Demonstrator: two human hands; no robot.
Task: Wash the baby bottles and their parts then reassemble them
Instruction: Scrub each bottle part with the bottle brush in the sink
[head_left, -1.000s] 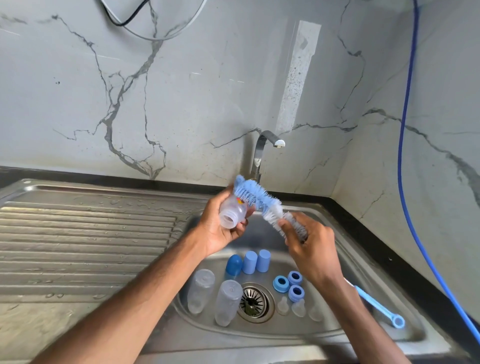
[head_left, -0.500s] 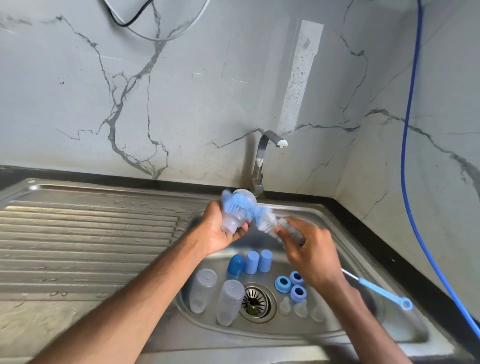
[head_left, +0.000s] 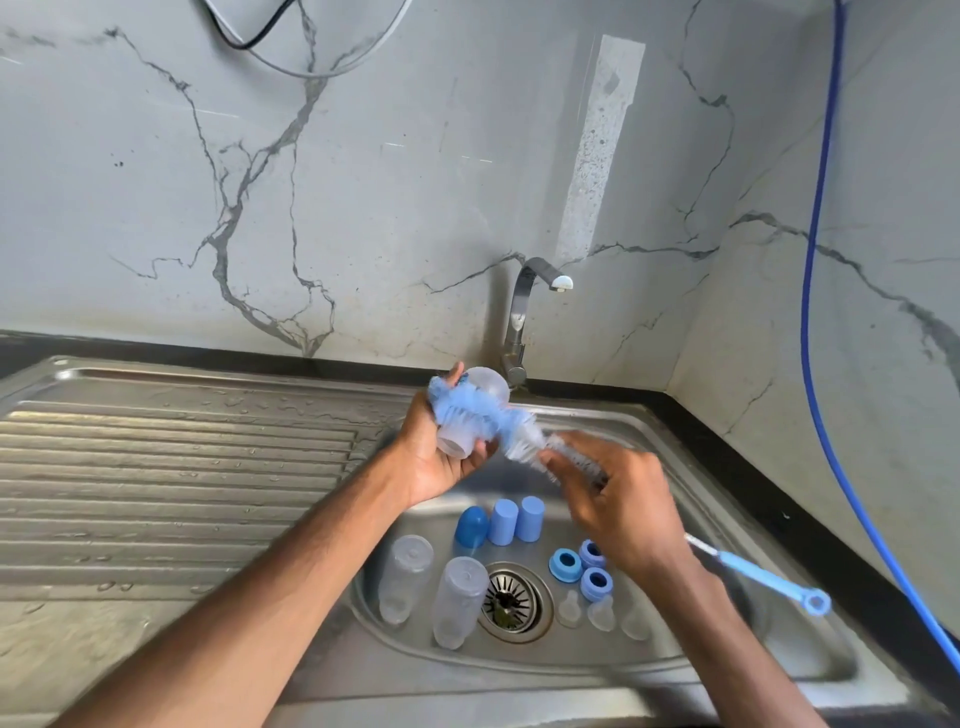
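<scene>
My left hand grips a clear baby bottle above the sink, its open neck pointing down towards me. My right hand holds a blue bottle brush by its bristled stem, and the blue bristles lie across the outside of the bottle. The brush's blue handle sticks out behind my right wrist. In the basin lie two more clear bottles, three blue caps, three blue collar rings and three clear teats.
The steel sink has a round drain at its middle and a ribbed, wet draining board on the left. A tap stands behind, no water running. A blue hose hangs down the right wall.
The bottle has turned more upright and risen slightly. The brush head has slid left across the bottle's side, and my right hand has moved with it.
</scene>
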